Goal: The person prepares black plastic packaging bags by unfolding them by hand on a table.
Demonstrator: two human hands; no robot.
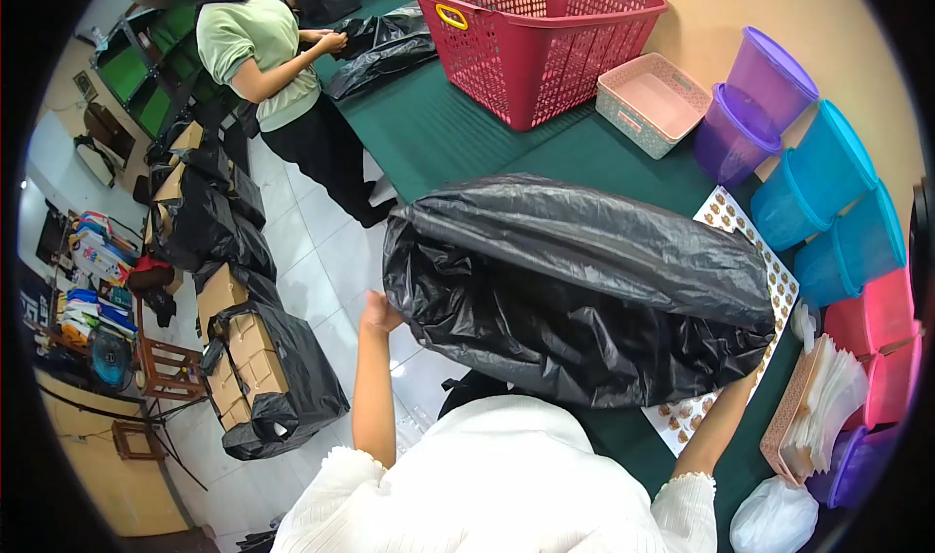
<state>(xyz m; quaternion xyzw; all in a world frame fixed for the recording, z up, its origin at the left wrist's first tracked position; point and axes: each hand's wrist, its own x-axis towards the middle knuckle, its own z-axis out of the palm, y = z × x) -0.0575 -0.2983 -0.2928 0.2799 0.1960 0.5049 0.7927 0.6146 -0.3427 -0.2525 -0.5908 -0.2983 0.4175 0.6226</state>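
Observation:
A large black plastic bag (584,261) is stretched wide between my two hands, its mouth spread and its folds facing me. My left hand (378,314) is closed on the bag's left edge, with part of the fingers behind the plastic. At the bag's right end, my right hand (746,381) goes up against the gathered plastic and holds that side raised. Its fingers are hidden by the bag. Under the bag's right end lies a white sheet (721,212) printed with rows of small brown pictures, on the green table (419,158).
A red basket (526,56) and a pink basket (654,105) stand at the back. Purple (735,134), teal (818,192) and pink tubs (881,319) line the wall. Filled black bags (282,358) with brown boxes sit on the floor left. Another person (268,56) handles black plastic.

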